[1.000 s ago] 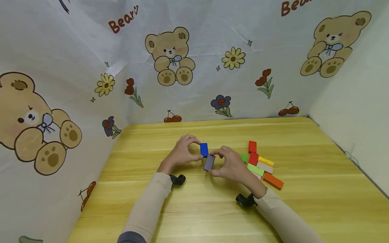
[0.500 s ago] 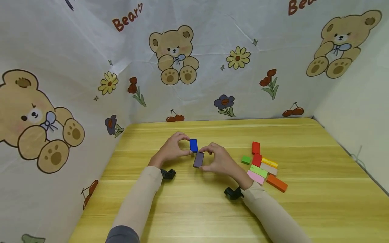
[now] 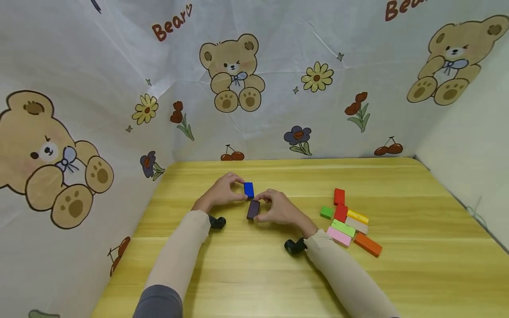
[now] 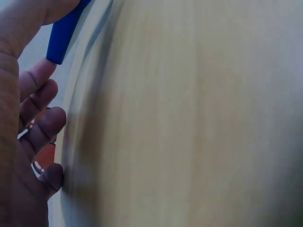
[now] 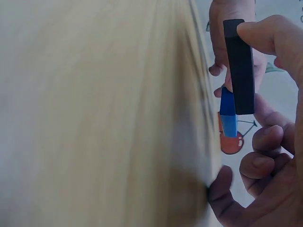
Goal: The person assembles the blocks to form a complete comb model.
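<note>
Between thumb and index finger, my left hand (image 3: 222, 191) pinches a blue block (image 3: 248, 190) by its two ends. The same blue block (image 4: 66, 35) shows at the top left of the left wrist view, the other fingers loosely bent below. My right hand (image 3: 280, 208) pinches a dark purple-grey block (image 3: 253, 210) end to end, just nearer to me than the blue one. In the right wrist view the dark block (image 5: 240, 71) partly covers the blue block (image 5: 229, 113). From the head view I cannot tell whether the two blocks touch.
To the right on the wooden table (image 3: 254, 274) lie several loose blocks: two red (image 3: 339, 197), a green (image 3: 326, 212), a yellow (image 3: 357, 216), a beige (image 3: 356, 225), a light green (image 3: 343, 228), a pink (image 3: 339, 236) and an orange one (image 3: 367, 244). A bear-print cloth (image 3: 270, 53) hangs behind.
Both hands, each still pinching its block, have shifted left over the table. The view has turned slightly, and the green block by the pile is now fully uncovered.
</note>
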{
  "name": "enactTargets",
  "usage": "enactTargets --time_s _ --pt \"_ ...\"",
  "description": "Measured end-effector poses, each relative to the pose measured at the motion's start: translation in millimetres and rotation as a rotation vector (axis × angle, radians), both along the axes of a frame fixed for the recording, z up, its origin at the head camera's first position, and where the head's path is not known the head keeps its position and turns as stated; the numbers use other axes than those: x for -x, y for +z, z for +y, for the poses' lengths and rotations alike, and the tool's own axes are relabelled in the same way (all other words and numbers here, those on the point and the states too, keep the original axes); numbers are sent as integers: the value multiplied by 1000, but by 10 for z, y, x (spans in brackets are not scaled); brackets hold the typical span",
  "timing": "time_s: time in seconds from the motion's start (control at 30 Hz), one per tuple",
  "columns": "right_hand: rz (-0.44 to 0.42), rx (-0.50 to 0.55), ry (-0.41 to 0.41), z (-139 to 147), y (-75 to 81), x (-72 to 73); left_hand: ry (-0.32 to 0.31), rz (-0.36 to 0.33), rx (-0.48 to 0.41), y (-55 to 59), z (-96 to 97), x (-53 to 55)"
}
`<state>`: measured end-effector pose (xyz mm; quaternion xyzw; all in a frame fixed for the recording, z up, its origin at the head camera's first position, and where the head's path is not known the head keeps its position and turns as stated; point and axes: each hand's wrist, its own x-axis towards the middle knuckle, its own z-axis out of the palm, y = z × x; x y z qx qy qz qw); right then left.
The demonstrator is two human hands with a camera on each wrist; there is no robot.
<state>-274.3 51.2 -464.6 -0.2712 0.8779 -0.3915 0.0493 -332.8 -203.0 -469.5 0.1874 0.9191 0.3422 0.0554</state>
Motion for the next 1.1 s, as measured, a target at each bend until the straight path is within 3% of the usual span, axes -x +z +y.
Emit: enactTargets --time_s 0.4,0.83,1.1 --pt "-57 54 -40 -83 -107 141 10 -26 35 -61 -22 78" --pt "-22 -96 -26 -148 -100 250 -15 -49 10 -105 -58 122" --pt "-20 -110 -3 -156 -114 283 -27 -74 12 -129 -98 142"
